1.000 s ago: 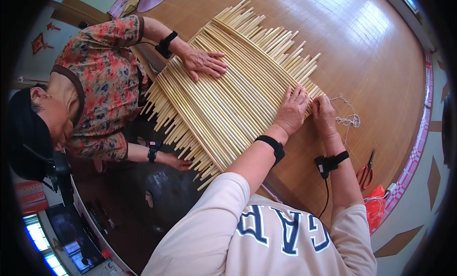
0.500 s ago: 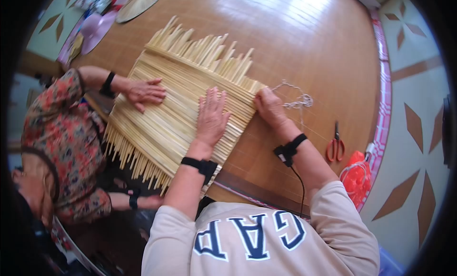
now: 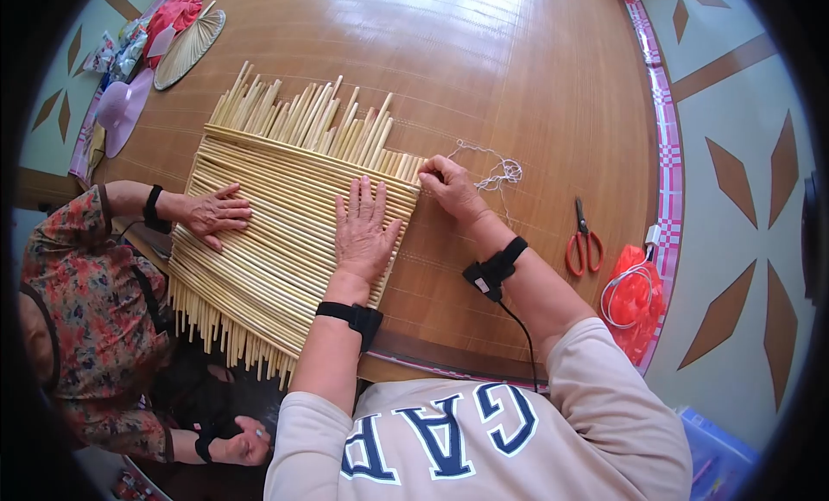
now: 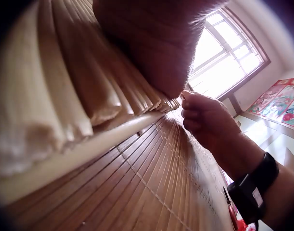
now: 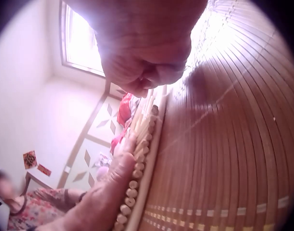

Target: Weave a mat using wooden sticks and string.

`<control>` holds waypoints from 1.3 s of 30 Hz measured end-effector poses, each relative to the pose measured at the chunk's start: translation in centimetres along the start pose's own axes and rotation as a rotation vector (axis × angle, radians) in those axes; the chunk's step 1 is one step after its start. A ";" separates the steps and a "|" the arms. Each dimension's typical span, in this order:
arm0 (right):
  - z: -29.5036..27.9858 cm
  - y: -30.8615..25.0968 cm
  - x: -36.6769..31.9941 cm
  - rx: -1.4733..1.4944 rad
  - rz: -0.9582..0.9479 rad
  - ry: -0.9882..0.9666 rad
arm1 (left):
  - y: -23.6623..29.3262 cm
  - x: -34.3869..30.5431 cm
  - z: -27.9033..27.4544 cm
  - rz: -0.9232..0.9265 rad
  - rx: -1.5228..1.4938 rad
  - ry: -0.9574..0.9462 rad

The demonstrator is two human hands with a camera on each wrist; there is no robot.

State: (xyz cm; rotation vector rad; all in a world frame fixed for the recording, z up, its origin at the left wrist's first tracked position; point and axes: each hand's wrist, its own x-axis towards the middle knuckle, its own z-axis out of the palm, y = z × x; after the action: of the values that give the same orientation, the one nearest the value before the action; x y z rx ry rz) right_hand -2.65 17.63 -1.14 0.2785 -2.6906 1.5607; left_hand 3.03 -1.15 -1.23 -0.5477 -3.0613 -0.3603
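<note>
A mat of pale yellow stalks [image 3: 285, 216], laid in two crossing layers with uneven ends, lies on the table. My left hand [image 3: 363, 229] rests palm down on the mat near its right edge, fingers straight and spread. At the far right corner, the thumb and curled fingers of my right hand [image 3: 451, 188] pinch the white string [image 3: 508, 171], whose loose tangle lies just beyond; the pinched part is hidden by the fingers. In the right wrist view, cut stalk ends [image 5: 133, 185] line the edge below my right hand [image 5: 144, 53].
Another person's hand [image 3: 216, 216] lies flat on the mat's left part; their other hand [image 3: 246, 442] is below the table edge. Red-handled scissors [image 3: 585, 242] and a red plastic bag [image 3: 635, 298] lie at right. A fan [image 3: 192, 50] and a pink hat [image 3: 121, 108] sit far left.
The head view has swung, so the mat now sits further left. My left hand has shifted inward from the mat's edge. The other person's lower hand has come away from the stalks.
</note>
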 end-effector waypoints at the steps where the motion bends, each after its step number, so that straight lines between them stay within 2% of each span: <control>1: -0.2 0.5 -0.2 0.060 0.055 0.051 | 0.0 0.0 0.0 -0.007 0.007 -0.007; 3: -0.8 0.6 -0.7 0.119 0.110 0.107 | 0.2 -0.1 0.0 -0.012 0.012 -0.005; 5: -1.0 -0.2 -1.3 -0.017 0.081 0.023 | 0.3 -0.1 0.0 -0.008 0.026 -0.005; 9: -0.4 -1.0 -1.5 -0.114 -0.005 0.025 | 0.4 -0.2 0.0 -0.002 0.028 0.019; 11: -0.1 -0.7 -1.7 -0.276 -0.105 0.067 | 0.7 -0.3 -0.1 -0.004 0.015 0.039; 15: -0.9 -1.9 -1.2 -0.402 -0.091 -0.013 | 0.8 0.3 0.0 0.028 0.013 0.080; 18: -1.8 -1.4 0.1 -0.343 -0.076 -0.047 | 1.0 0.4 0.5 0.017 0.015 0.096; 20: -2.5 -0.8 0.9 -0.139 -0.038 0.030 | 0.9 0.4 0.4 0.016 0.005 0.101; 22: -4.7 -2.2 1.1 -0.114 -0.036 -0.023 | 1.1 0.4 0.3 0.010 0.025 0.089; 24: -6.4 -4.3 1.2 0.058 0.152 -0.078 | 1.0 0.3 0.4 0.007 0.021 0.091; 25: -6.6 -4.7 0.9 0.114 0.119 -0.083 | 1.1 0.3 0.5 0.005 0.019 0.096; 29: -5.9 -6.9 -0.2 0.101 0.218 -0.169 | 1.3 0.3 0.4 0.025 0.065 0.095; 31: -4.7 -5.5 -0.4 -0.206 0.028 -0.194 | 1.3 0.2 0.3 0.024 0.050 0.090; 32: -4.4 -4.9 -0.5 -0.207 0.024 -0.195 | 1.3 0.2 0.2 0.022 0.050 0.093; 34: -4.1 -4.7 -0.5 -0.438 -0.172 -0.141 | 1.4 0.2 0.0 0.007 0.029 0.060; 39: -4.1 -5.3 -0.1 -0.529 -0.136 -0.296 | 1.3 0.0 0.4 0.019 0.045 0.092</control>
State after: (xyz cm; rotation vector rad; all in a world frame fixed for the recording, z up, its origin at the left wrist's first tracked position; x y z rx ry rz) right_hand -2.00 18.56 5.47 0.6965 -3.0900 0.7781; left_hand 3.45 0.13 -1.30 -0.5426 -2.9657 -0.3061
